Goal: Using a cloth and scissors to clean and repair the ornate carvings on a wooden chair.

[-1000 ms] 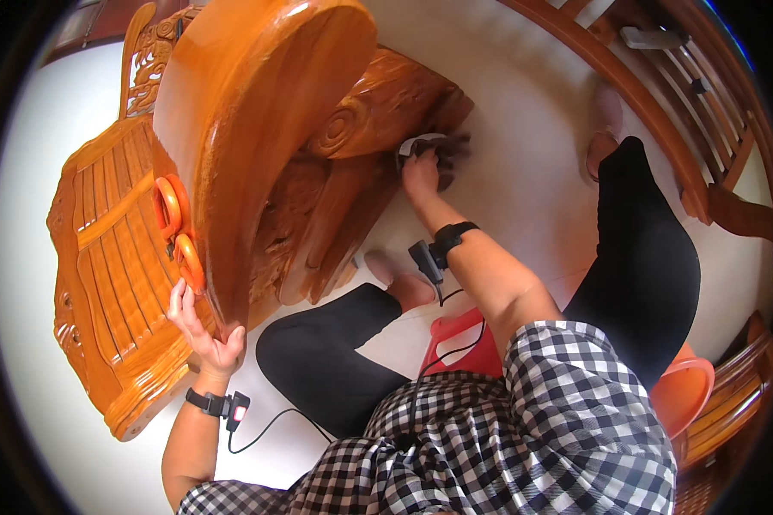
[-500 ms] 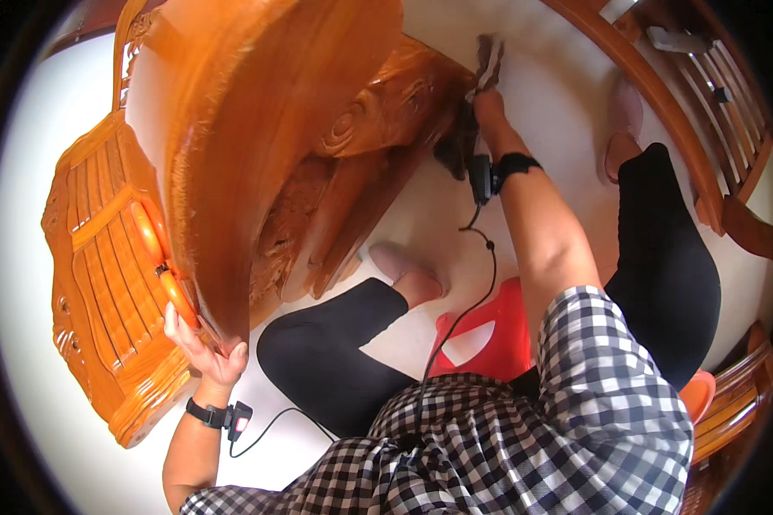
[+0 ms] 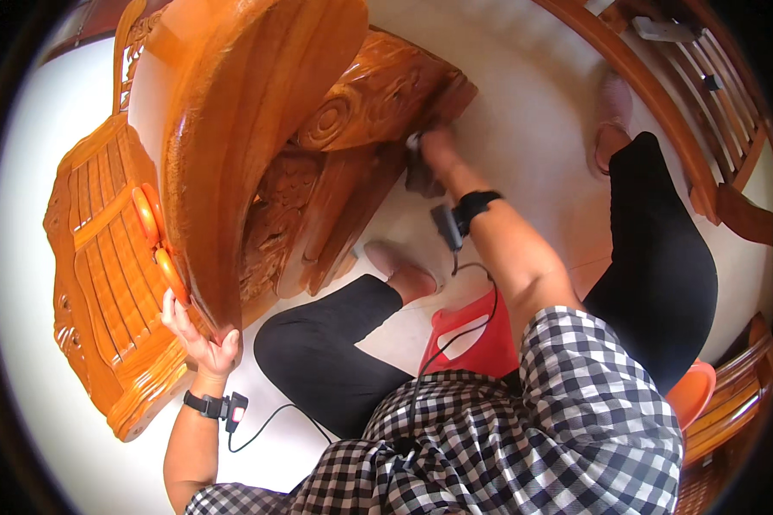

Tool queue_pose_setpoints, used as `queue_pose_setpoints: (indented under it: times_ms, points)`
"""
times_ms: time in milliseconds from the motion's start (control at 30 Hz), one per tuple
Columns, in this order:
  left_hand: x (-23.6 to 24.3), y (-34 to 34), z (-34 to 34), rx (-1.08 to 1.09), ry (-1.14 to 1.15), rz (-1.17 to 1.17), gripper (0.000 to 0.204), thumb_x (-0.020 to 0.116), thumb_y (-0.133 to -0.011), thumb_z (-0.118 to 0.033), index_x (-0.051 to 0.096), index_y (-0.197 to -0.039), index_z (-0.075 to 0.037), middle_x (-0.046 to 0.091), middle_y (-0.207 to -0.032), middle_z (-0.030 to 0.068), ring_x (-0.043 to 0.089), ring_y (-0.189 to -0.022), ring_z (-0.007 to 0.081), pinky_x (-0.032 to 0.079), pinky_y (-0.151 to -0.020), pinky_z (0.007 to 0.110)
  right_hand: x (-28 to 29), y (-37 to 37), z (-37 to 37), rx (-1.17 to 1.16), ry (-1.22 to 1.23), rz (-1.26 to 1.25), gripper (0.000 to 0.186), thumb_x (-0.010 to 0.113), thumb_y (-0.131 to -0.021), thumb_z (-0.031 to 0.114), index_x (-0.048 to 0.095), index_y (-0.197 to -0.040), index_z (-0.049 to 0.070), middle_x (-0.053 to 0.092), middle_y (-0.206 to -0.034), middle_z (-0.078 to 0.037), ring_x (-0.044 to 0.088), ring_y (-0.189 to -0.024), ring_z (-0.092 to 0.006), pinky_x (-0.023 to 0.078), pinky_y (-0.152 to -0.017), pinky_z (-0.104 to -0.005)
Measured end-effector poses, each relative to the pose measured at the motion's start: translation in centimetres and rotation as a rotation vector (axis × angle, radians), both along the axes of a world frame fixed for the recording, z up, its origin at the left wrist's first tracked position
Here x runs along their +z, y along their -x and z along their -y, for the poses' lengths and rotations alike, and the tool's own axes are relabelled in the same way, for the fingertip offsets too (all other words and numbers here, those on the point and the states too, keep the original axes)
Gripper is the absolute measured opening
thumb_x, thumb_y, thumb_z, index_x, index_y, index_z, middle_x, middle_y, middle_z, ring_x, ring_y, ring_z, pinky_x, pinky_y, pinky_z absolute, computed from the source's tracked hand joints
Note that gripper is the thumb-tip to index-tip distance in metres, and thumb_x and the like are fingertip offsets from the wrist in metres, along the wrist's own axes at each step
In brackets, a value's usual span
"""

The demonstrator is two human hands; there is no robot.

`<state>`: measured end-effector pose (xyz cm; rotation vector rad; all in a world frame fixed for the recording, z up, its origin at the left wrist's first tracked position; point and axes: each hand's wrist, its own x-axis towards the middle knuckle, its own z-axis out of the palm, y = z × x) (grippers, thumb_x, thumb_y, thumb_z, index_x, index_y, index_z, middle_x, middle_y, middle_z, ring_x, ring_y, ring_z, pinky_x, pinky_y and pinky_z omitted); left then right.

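Observation:
My left hand [image 3: 204, 345] grips the near end of a thick wooden table's edge [image 3: 223, 296], its fingers over the top and its thumb on the near side. Just beyond its fingertips lies an orange object with rounded loops [image 3: 149, 216]. Reaching under the tabletop, my right hand [image 3: 439, 153] is closed on a dark, limp cloth [image 3: 423, 178], smeared by motion. It is at the carved wooden base [image 3: 365, 103] of the table, close to its lower rail. The far side of that hand's fingers is hidden.
A slatted wooden seat [image 3: 112, 275] stands beyond the table on the left. A red plastic stool [image 3: 481, 343] is between my legs. Curved wooden furniture [image 3: 661, 103] bounds the right side. A cable [image 3: 492, 296] hangs from my right wrist device.
My right hand has come back nearer and to the left with the cloth, from the far end of the table base to its side. My left hand stays at the table edge.

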<state>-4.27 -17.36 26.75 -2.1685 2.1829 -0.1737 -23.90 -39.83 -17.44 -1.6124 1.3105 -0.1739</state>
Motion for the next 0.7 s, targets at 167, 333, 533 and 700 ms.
queue_pose_setpoints:
  times_ms: [167,333,533,700]
  points:
    - [0.4,-0.8,-1.2,-0.014,0.026,-0.002,0.096,0.063,-0.078,-0.061,0.026,-0.146,-0.004,0.029,-0.143,0.0268,0.033,-0.127,0.0407,0.025,-0.105,0.051,-0.2,5.5,10.3,-0.419,-0.084,0.077,0.030,0.060,-0.084,0.022,0.069,-0.099,-0.002,0.063,-0.106,-0.028,0.062,-0.100,-0.0405,0.052,-0.084,-0.0417]
    - [0.9,0.3,-0.2,-0.027,0.023,-0.021,0.090,0.068,-0.074,-0.050,0.032,-0.142,-0.005,0.034,-0.139,0.0256,0.035,-0.127,0.0406,0.027,-0.105,0.052,-0.6,2.7,8.8,-0.604,0.011,0.364,0.043,0.056,-0.082,0.014,0.055,-0.119,-0.008,0.061,-0.109,-0.031,0.058,-0.107,-0.0445,0.048,-0.089,-0.0437]
    - [0.7,0.8,0.1,0.011,0.052,-0.077,0.086,0.070,-0.074,-0.047,0.037,-0.140,-0.004,0.035,-0.139,0.0245,0.039,-0.124,0.0377,0.032,-0.104,0.048,3.3,-2.8,-3.6,-0.683,-0.005,0.209,0.053,0.058,-0.080,0.013,0.045,-0.129,-0.005,0.058,-0.117,-0.029,0.049,-0.118,-0.0435,0.039,-0.098,-0.0474]
    - [0.4,0.9,0.6,-0.012,0.090,-0.157,0.083,0.072,-0.074,-0.043,0.040,-0.139,-0.003,0.036,-0.139,0.0242,0.041,-0.122,0.0373,0.035,-0.103,0.047,7.8,1.0,-0.8,-0.635,0.016,0.172,0.035,0.058,-0.078,0.014,0.059,-0.108,-0.004,0.059,-0.111,-0.032,0.054,-0.109,-0.0463,0.044,-0.092,-0.0482]
